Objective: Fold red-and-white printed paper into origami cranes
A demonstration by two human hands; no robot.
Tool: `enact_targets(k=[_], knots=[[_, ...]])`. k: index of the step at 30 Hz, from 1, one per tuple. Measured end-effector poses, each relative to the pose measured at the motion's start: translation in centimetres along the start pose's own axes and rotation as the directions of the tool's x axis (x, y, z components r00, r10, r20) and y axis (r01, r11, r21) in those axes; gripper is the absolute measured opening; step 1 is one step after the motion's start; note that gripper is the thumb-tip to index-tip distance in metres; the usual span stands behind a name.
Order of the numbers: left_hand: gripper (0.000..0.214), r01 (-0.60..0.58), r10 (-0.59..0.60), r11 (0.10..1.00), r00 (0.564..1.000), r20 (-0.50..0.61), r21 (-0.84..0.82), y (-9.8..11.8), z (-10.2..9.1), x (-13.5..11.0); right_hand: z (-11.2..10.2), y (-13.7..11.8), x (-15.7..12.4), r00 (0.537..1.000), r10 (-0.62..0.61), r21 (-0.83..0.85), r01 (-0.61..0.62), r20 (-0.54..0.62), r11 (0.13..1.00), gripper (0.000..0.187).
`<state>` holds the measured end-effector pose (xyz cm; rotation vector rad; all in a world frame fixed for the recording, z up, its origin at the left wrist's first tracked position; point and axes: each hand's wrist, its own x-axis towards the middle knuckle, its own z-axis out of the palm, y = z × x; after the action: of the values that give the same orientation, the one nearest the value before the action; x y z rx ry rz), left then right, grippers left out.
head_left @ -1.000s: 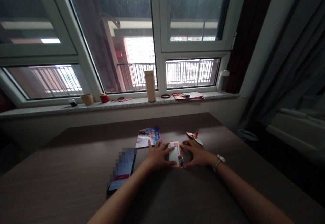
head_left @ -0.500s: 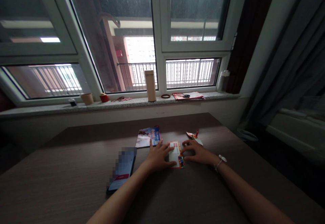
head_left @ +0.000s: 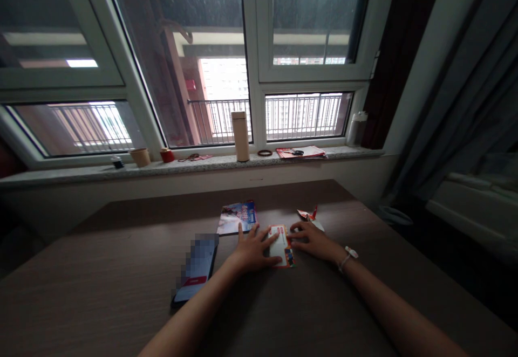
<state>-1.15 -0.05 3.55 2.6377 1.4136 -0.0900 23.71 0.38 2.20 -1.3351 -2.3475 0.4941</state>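
Note:
A small printed sheet of paper [head_left: 279,245], white with an orange and multicoloured edge, lies flat on the brown table. My left hand [head_left: 251,249] rests with fingers spread at its left side, thumb and fingertips on the paper. At the paper's right edge is my right hand [head_left: 313,241], fingers bent and apart, fingertips touching the coloured border. Just beyond the right hand sits a folded red and white paper piece [head_left: 309,215], partly hidden by that hand. A blue and pink printed leaflet [head_left: 237,219] lies beyond my left hand.
A phone [head_left: 196,273] lies left of my left forearm on the table [head_left: 101,281]. The windowsill behind holds a tall beige flask [head_left: 240,137], a paper cup [head_left: 140,157], a red spool [head_left: 167,155], a bracelet [head_left: 265,153], scissors [head_left: 297,152] on papers, and a clear bottle [head_left: 356,129].
My right hand has shifted slightly left, bringing its fingertips onto the paper's right edge. My left hand stays almost in place on the paper.

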Motion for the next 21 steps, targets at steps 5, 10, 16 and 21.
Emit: enact_targets(k=[5,10,16,21], knots=[[0.079,0.009,-0.009,1.0,1.0,0.007,-0.008,0.0,0.0,0.0,0.2,0.0,0.4,1.0,0.014,-0.056,-0.014,-0.007,0.998,0.035],[0.081,0.015,-0.014,1.0,1.0,0.017,-0.022,0.0,-0.1,0.0,0.7,0.2,0.7,0.999,0.029,-0.122,-0.032,-0.029,0.992,0.036],[0.08,0.014,-0.014,1.0,1.0,0.013,-0.012,0.0,-0.2,0.0,0.8,-0.4,0.9,0.997,0.051,-0.185,-0.061,-0.055,0.981,0.036],[0.079,0.018,-0.017,1.0,1.0,0.024,-0.022,0.1,-0.3,0.0,1.0,-0.9,0.9,0.993,0.07,-0.244,-0.091,-0.092,0.965,0.036]])
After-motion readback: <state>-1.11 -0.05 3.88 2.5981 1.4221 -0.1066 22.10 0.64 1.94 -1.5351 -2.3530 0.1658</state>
